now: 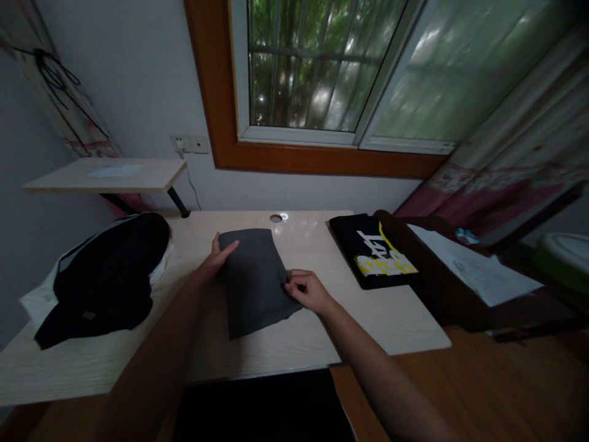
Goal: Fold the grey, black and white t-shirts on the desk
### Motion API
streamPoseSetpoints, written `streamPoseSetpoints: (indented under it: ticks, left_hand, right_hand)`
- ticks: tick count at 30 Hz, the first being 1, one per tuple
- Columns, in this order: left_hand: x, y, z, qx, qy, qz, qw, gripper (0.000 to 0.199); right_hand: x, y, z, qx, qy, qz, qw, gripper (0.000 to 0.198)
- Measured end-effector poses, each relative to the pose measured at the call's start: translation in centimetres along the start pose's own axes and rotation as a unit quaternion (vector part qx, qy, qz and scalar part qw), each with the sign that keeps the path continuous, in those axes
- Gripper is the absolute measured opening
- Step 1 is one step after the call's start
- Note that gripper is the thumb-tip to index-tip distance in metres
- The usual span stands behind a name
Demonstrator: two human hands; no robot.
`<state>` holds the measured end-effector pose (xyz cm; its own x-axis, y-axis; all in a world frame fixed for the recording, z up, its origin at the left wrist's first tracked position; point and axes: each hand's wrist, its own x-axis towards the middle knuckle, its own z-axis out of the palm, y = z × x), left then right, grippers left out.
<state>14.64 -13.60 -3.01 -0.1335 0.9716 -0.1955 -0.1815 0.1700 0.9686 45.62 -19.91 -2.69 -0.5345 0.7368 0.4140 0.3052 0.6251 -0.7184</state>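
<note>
A heap of dark clothes (103,279) lies at the table's (322,344) left. The left hand (216,258) grips the folded grey garment's (255,279) far-left edge, fingers curled over it; the right hand (309,291) pinches its right edge mid-table. A folded black printed shirt (375,252) lies rightward.

Both forearms are bare to the frame's edge, with no sleeves, rings or watch showing

Light: dim room, daylight only from the wood-framed glass window (322,67) | Shadows: soft, foreground dark | Quality: wide-angle bending at edges (curtain side smeared), slight blur
</note>
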Motion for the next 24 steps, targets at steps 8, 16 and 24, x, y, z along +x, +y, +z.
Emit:
streamPoseSetpoints:
  ticks: [8, 16, 24]
  left_hand:
    - [-1.1, -0.1, 1.4, -0.045, 0.012, 0.092, 0.995, 0.117]
    - [-3.8, 0.6, 3.0, -0.169, -0.073, 0.019, 0.983, 0.093]
    - [-4.6, -0.1, 5.2, -0.181, -0.116, -0.018, 0.976, 0.083]
  right_hand:
    - [0.5, 0.4, 0.3, -0.050, 0.128, 0.100, 0.985, 0.021]
    - [1.0, 1.0, 0.2, 0.046, 0.135, 0.216, 0.966, 0.069]
    - [1.4, -1.3, -1.0, 0.404, 0.045, 0.314, 0.858, 0.048]
